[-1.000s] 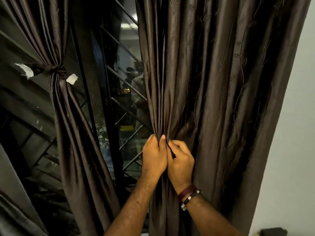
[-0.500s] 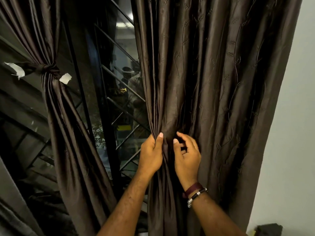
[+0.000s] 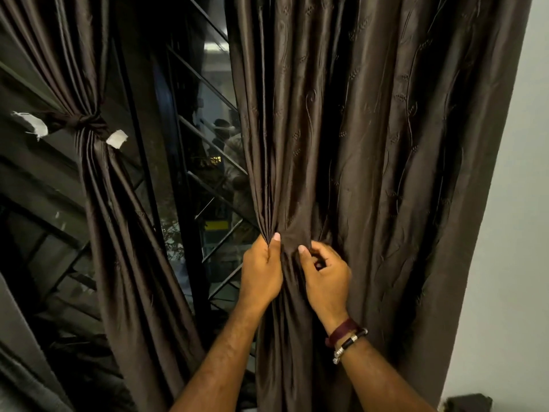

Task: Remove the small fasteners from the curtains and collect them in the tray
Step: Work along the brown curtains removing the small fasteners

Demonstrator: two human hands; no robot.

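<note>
A dark brown curtain (image 3: 371,144) hangs on the right, gathered into folds at waist height. My left hand (image 3: 261,272) grips the bunched folds at their left side, thumb up against the cloth. My right hand (image 3: 326,275) is beside it, fingers curled, thumb and fingers pinching the cloth at the gather. No fastener shows between my fingers; the fabric hides that spot. A second brown curtain (image 3: 118,233) on the left is tied in a knot (image 3: 89,123) with white strip ends (image 3: 117,139) sticking out. No tray is in view.
Between the curtains is a dark window (image 3: 196,162) with diagonal metal bars. A pale wall (image 3: 511,233) runs down the right side. A dark object (image 3: 469,402) sits at the bottom right corner.
My hands were pressed together on the gather; the right hand has moved a little right and loosened its fingers, spreading the folds. The view has shifted slightly.
</note>
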